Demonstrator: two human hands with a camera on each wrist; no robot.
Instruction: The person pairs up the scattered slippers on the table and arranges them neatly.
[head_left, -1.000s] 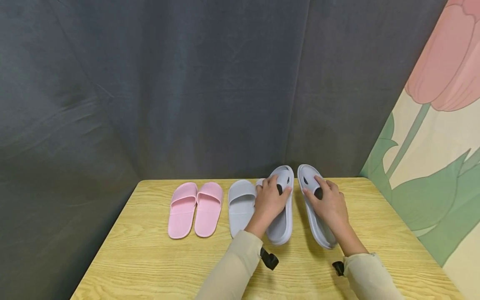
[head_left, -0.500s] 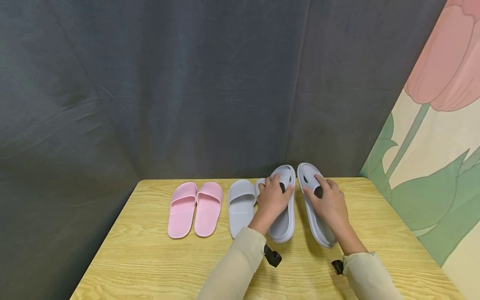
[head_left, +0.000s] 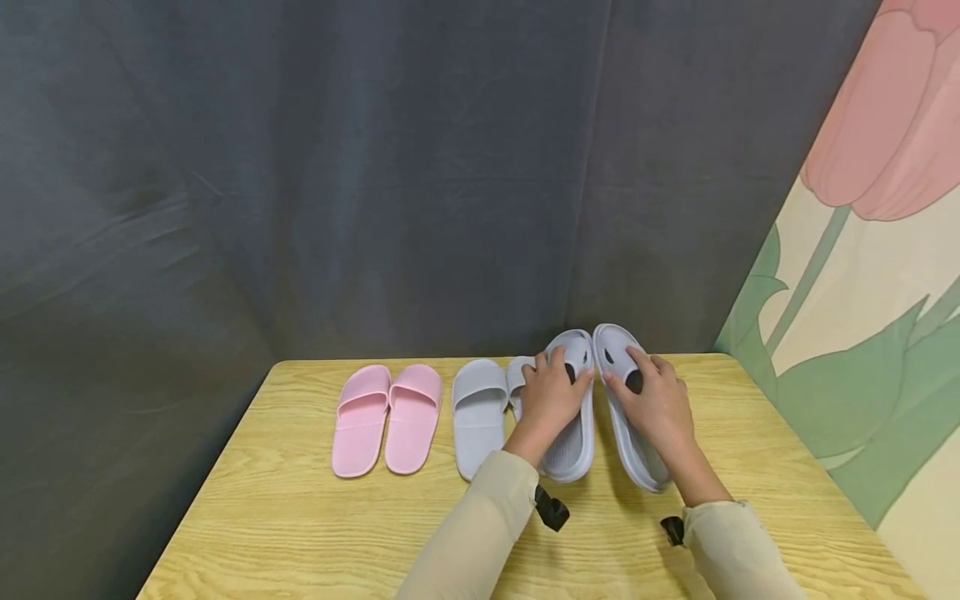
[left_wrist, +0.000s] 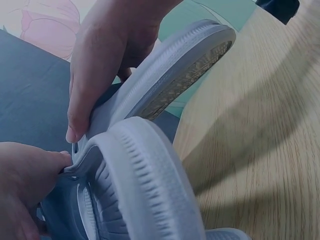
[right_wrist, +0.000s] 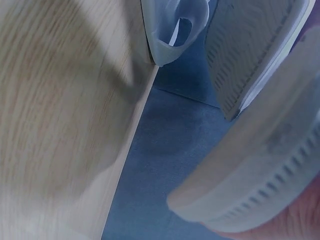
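My left hand (head_left: pixel 551 402) grips a lavender-grey slipper (head_left: pixel 572 450) over its strap, thumb on the right side. Beside it my right hand (head_left: pixel 658 408) holds the matching slipper (head_left: pixel 636 460) the same way. Both have cutouts on the upper and a dark patch partly under the fingers. Their toes nearly meet and the heels spread apart. The left wrist view shows the underside of the right slipper (left_wrist: pixel 175 70) tilted off the wood. In the right wrist view, the sole of the left slipper (right_wrist: pixel 250 47) also hangs clear of the table.
Two pink slippers (head_left: pixel 360 442) lie side by side on the wooden table (head_left: pixel 300 533). A light grey slipper (head_left: pixel 480 429) is to their right; its mate (head_left: pixel 517 367) is partly hidden by my left hand. Dark curtain (head_left: pixel 420 208) hangs behind, and a tulip-painted wall (head_left: pixel 847 400) stands at right.
My left hand has moved slightly right with its slipper, bringing the toe closer to the other one. My right hand stays nearly in place. The view has shifted a little.
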